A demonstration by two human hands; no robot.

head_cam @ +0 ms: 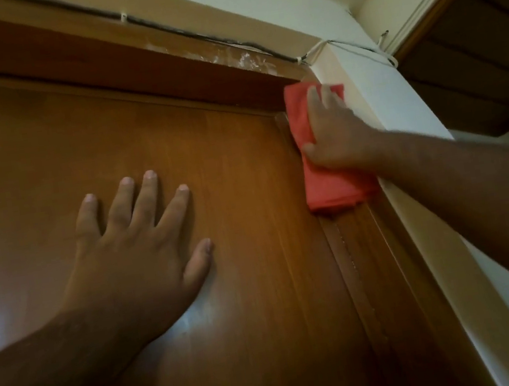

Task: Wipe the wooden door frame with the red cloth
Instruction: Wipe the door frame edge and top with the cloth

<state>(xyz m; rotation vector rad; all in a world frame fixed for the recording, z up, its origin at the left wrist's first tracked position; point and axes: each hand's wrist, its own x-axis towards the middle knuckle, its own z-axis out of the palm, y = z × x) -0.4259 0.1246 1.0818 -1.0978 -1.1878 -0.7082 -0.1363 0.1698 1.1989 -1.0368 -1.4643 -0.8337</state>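
Our left hand (141,239) lies flat on the wooden door (26,154), all 5 fingers spread wide and nothing in its hold; we judge it is only bracing us against the panel. Moving right, the door meets the wooden door frame (369,261), whose grooved upright runs down beside the panel's edge. At the top corner of that upright sits the red cloth (327,182), folded into a thick pad and pressed flat on the wood, its upper end just under the frame's top rail (129,69). Our right hand (333,134) lies on the cloth with the palm down and the fingers nearly straight, pinning it to the frame rather than gripping it. Right of the hand stands the pale wall (397,98), with a thin black cable (155,25) tied along above the rail.

As to progress, we judge the wiping is at the top right corner. The long stretch of upright below the cloth shows pale specks in its grooves, so it seems yet to be done. The rail near the corner carries whitish smears. We cannot tell whether any part is already clean.
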